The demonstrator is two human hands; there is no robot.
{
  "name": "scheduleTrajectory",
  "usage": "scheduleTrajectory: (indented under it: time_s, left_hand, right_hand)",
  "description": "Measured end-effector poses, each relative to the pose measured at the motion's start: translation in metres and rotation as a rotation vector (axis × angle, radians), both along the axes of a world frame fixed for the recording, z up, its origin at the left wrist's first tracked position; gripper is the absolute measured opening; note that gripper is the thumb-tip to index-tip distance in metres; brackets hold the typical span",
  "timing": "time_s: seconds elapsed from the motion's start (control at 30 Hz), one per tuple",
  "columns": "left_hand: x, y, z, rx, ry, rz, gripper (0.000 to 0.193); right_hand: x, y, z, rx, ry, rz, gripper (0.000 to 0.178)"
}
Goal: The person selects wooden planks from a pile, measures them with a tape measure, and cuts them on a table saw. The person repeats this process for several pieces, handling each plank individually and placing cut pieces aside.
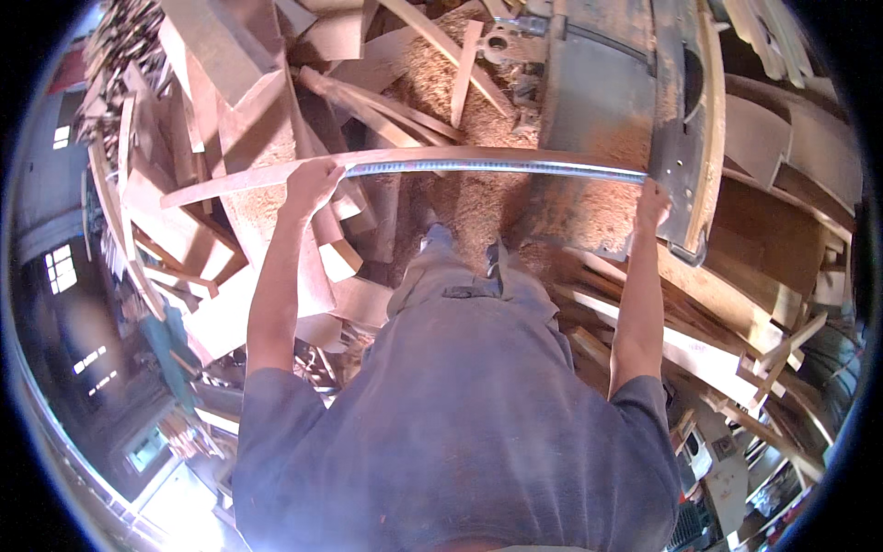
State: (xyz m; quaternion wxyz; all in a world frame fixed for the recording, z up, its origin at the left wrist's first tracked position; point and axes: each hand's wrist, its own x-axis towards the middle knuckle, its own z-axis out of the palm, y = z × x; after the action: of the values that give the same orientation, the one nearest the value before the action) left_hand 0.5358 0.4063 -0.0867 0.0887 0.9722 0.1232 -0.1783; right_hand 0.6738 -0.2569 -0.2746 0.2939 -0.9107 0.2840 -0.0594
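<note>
Your left hand [315, 187] is closed on the board [478, 155], in from its left end. Your right hand [653, 204] is closed at the board's right end, gripping the tape [497, 166]. The tape stretches along the board's near edge between your hands; how the hidden fingers sit, you cannot tell. The board lies crosswise in front of you, its right end over the machine [602, 87], whose flat top carries sawdust [598, 210] on both sides of the board. Offcuts [166, 216] pile up near the board's left end, and shavings [428, 87] lie beyond its middle.
</note>
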Motion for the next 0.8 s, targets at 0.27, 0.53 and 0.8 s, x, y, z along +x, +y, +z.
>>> scheduleTrajectory:
  time_s: [0.27, 0.53, 0.8]
  left_hand:
    - [0.010, 0.010, -0.019, 0.025, 0.023, -0.019, 0.035]
    - [0.017, 0.017, -0.018, 0.002, 0.055, -0.044, 0.035]
    - [0.015, 0.019, -0.019, -0.034, -0.025, -0.043, 0.034]
  right_hand:
    - [-0.010, 0.048, 0.072, -0.146, -0.103, 0.083, 0.033]
    - [-0.038, 0.257, 0.117, 0.505, 0.259, 0.595, 0.033]
    - [-0.010, 0.358, 0.106, 0.157, 0.325, 0.922, 0.035]
